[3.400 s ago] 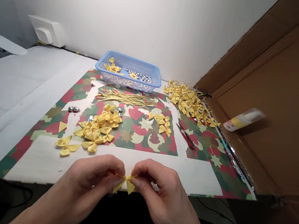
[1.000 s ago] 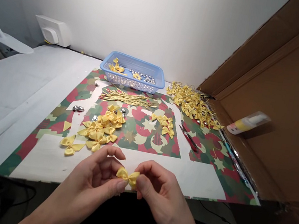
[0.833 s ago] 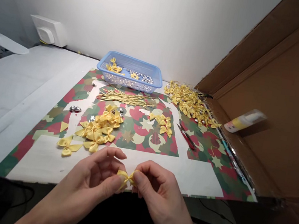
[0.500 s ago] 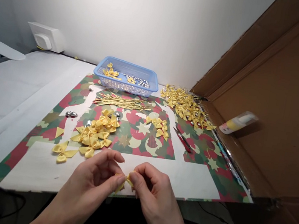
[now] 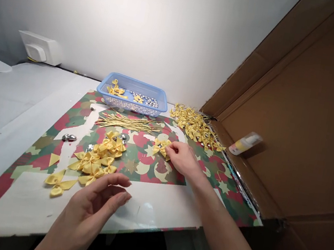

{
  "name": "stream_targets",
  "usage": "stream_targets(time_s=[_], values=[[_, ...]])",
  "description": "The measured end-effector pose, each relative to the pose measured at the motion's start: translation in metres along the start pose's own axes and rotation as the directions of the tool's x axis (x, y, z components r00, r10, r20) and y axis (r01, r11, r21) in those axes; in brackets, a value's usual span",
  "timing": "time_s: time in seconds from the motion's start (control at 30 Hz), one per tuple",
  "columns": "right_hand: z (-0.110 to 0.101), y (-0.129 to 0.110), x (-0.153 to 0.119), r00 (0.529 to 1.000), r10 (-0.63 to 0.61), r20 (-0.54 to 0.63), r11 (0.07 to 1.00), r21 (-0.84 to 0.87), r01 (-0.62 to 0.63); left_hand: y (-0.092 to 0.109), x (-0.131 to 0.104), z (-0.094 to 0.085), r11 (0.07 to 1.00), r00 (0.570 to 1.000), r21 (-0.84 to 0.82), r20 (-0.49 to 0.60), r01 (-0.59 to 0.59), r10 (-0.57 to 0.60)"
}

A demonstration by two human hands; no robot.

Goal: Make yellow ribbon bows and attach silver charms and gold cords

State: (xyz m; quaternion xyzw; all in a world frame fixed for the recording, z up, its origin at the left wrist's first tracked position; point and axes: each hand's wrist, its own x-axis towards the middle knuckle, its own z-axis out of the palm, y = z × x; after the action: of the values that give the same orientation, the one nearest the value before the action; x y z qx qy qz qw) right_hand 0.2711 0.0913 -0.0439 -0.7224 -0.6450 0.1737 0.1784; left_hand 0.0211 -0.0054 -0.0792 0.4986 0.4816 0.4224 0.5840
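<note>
Sitting by small yellow bows (image 5: 160, 148), right hand (image 5: 183, 158) has a narrow grip, can't tell if it's holding one. Left hand (image 5: 90, 208) gapes, empty.

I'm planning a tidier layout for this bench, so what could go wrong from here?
The right hand is right at the small group of bows, so it may nudge some out of place. The silver beads at the left lie loose, not in the blue basket, and might roll if bumped. The big heap of corded bows looks tangled, so lifting one could drag others along.
</note>
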Motion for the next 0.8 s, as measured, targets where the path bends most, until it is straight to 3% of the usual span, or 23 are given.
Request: stream_targets(time_s=[0.13, 0.37, 0.53, 0.67, 0.8], values=[[0.001, -0.003, 0.007, 0.998, 0.044, -0.039, 0.994, -0.100, -0.047, -0.002, -0.002, 0.000, 0.999, 1.000, -0.043, 0.001, 0.015, -0.015], [-0.020, 0.017, -0.022, 0.993, 0.084, -0.085, 0.987, -0.130, -0.095, -0.008, 0.000, -0.007, 1.000, 0.998, 0.024, 0.069, 0.002, -0.004], [-0.006, 0.032, -0.032, 0.989, 0.118, -0.091, 0.985, -0.113, -0.128, -0.009, 0.002, -0.010, 0.995, 0.993, 0.091, 0.118, -0.036, 0.025], [0.006, 0.039, -0.031, 0.986, 0.128, -0.104, 0.989, -0.064, -0.135, -0.004, -0.001, -0.003, 1.000, 0.999, 0.003, 0.033, -0.019, 0.019], [0.001, 0.033, -0.044, 0.992, 0.066, -0.107, 0.997, 0.056, -0.061, 0.001, -0.004, 0.001, 0.998, 1.000, -0.061, -0.023, -0.018, 0.016]])
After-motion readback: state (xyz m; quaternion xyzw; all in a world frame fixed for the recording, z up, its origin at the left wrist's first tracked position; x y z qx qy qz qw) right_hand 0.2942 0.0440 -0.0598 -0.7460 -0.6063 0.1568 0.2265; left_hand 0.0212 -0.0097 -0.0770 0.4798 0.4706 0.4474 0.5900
